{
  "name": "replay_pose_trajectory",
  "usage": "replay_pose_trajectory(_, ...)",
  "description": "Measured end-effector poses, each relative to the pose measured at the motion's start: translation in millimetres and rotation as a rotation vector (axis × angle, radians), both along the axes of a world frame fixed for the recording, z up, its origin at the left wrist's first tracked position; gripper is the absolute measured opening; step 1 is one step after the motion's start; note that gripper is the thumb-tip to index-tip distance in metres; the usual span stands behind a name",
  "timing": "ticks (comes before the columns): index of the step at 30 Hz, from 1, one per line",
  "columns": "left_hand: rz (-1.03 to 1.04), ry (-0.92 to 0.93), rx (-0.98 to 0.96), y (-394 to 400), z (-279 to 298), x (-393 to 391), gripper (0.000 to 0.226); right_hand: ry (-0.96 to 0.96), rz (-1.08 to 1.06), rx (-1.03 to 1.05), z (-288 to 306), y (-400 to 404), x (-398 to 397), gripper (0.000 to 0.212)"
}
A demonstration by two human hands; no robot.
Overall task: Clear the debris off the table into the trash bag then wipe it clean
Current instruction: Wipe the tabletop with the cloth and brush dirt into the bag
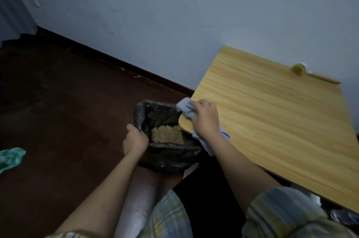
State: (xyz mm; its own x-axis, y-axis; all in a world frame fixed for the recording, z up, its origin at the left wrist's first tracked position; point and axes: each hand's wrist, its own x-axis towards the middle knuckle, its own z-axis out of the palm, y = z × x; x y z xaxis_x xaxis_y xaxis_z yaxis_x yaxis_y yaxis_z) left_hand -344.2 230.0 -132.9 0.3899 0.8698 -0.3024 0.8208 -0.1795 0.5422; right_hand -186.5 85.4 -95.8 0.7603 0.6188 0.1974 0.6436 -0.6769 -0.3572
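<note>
Dark floor (58, 92) fills the left of the frame. At lower centre your left hand (136, 139) grips the trash bag (167, 158) rim, holding its mouth under the worktop (272, 121) corner. Just right, your right hand (206, 119) clutches the cloth (184, 108) at that corner; the debris (167, 135) lies in the bag directly below-left of it.

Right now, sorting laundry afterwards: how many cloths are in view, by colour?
Grey-blue cloth, gripped by the right hand at the table corner: 1
Green cloth, on the floor: 1
Total: 2
</note>
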Motion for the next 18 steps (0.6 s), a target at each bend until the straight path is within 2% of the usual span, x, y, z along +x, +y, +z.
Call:
replay_pose_trajectory(3, -0.023, -0.007, 0.003, -0.8, -0.5, 5.5, 0.022, 0.205, -0.330, -0.074, -9.7, -31.5, 29.0, 0.047)
replay_pose_trajectory(6, -0.038, -0.008, 0.003, -0.9, -0.8, 9.1, 0.022, 0.243, -0.392, -0.134, -23.0, -30.6, 20.2, 0.049)
replay_pose_trajectory(12, -0.026, -0.015, -0.019, 1.2, 1.4, 18.7, 0.024, 0.170, -0.014, -0.045, -28.1, 18.4, -20.8, 0.047)
replay_pose_trajectory(16, -0.007, -0.009, -0.026, 2.9, 4.0, 20.2, 0.024, 0.183, 0.262, -0.079, -27.6, 34.5, -37.1, 0.041)
replay_pose_trajectory(18, -0.009, -0.005, -0.020, 4.0, 5.2, 18.5, 0.024, 0.185, 0.296, -0.041, -21.6, 32.0, -27.3, 0.040)
